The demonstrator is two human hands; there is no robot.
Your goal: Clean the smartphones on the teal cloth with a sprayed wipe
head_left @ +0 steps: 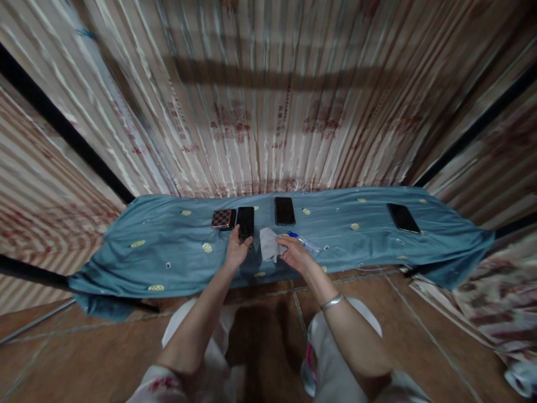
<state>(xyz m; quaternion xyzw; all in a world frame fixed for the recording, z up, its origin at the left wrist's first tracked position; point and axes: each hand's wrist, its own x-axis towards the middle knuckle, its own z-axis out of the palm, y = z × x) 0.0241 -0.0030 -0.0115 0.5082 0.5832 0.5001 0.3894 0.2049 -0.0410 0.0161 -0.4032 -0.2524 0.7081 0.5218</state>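
In the head view my left hand [238, 249] grips the lower end of a black smartphone [246, 219], its dark screen facing up. My right hand [295, 253] pinches a light grey cloth [268, 244], which hangs just right of that phone without clearly touching it. Beside the left hand's phone lies a brown checkered case [222, 219]. Past the right hand's fingers rests a clear bottle with a blue top [308, 243]. A second black phone [285, 211] lies behind the cloth.
A blue patterned cloth [176, 263] covers the low, long table. Farther right on it lies another black device [403, 218]. Striped curtains [268, 123] hang behind and at both sides, with dark poles [62, 123] slanting at the corners. Brown tiles [419, 347] form the floor.
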